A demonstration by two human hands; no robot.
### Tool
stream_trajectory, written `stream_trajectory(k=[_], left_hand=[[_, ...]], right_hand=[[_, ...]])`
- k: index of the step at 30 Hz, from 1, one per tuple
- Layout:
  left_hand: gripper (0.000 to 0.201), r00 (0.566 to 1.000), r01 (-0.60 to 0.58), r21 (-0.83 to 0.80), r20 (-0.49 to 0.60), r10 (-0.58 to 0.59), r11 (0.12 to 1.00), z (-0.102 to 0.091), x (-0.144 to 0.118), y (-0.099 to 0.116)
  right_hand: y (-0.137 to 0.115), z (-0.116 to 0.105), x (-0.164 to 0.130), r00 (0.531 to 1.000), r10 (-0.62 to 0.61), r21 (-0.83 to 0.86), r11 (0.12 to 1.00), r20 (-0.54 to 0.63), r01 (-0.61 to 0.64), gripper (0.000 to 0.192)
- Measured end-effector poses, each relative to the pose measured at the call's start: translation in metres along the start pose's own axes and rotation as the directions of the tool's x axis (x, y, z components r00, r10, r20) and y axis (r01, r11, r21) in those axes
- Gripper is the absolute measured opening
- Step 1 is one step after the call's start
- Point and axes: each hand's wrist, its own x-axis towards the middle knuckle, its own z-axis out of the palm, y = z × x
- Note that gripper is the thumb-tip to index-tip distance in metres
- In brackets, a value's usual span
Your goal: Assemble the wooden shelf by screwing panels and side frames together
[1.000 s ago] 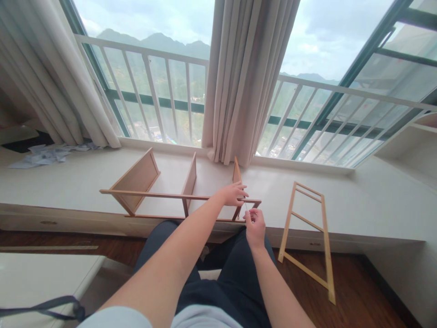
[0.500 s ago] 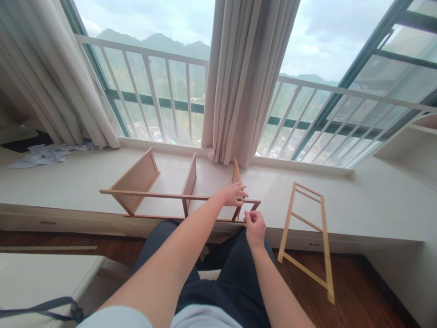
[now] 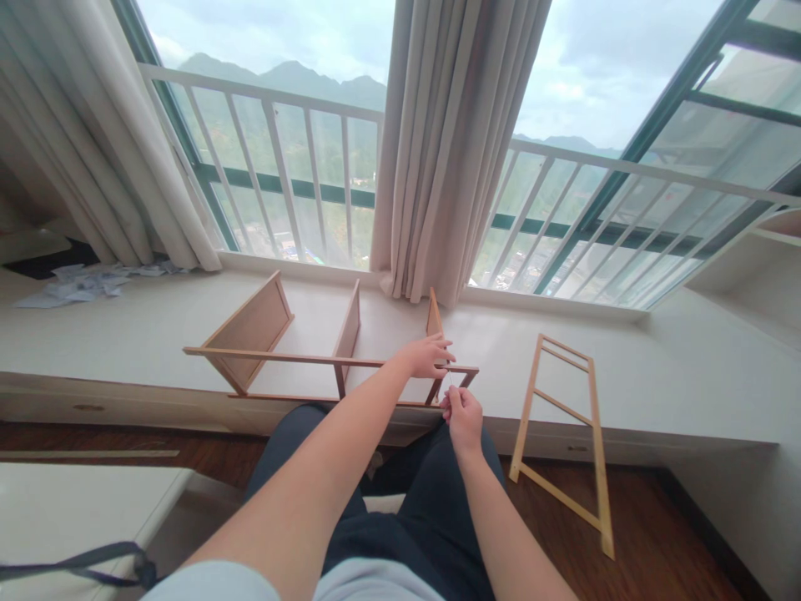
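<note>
Head view: the rack [image 3: 325, 361] lies on the surface [image 3: 657, 376], light but stiff thin wood, left hand [image 3: 427, 356] clasping its rail, right hand [image 3: 461, 414] pinching a thin tool [image 3: 450, 377]; best held by rails.

Both arms are bare and reach forward. The left hand [image 3: 427, 356] is farther out, palm down, with its fingers [image 3: 441, 344] curled a little. The right hand [image 3: 463, 413] is just below it, closed, fingertips pinched together and pointing up.
</note>
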Motion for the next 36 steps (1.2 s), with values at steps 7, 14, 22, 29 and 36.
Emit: stream_trajectory(k=[7, 14, 22, 29, 36], left_hand=[[0.043, 1.0, -0.003, 0.007, -0.007, 0.003, 1.0, 0.001, 0.0, 0.0], [0.042, 1.0, -0.005, 0.007, -0.006, 0.005, 1.0, -0.001, -0.001, 0.002], [0.04, 1.0, -0.002, 0.008, -0.007, 0.002, 1.0, -0.003, -0.002, 0.004], [0.04, 1.0, 0.0, 0.007, -0.005, 0.0, 1.0, -0.003, -0.002, 0.004], [0.041, 1.0, -0.003, -0.003, 0.003, 0.003, 1.0, -0.003, -0.002, 0.003]], right_hand=[[-0.005, 0.008, 0.001, 0.96, 0.244, 0.423, 0.862, 0.135, -0.278, 0.034], [-0.016, 0.004, 0.003, 0.931, 0.189, 0.452, 0.832, 0.313, -0.321, 0.025], [-0.01, 0.002, 0.005, 0.918, 0.225, 0.416, 0.838, 0.327, -0.353, 0.029], [0.001, -0.001, 0.008, 0.991, 0.101, 0.179, 0.977, 0.091, -0.116, 0.039], [-0.004, -0.009, 0.002, 0.987, -0.162, -0.156, 0.975, -0.016, 0.158, 0.036]])
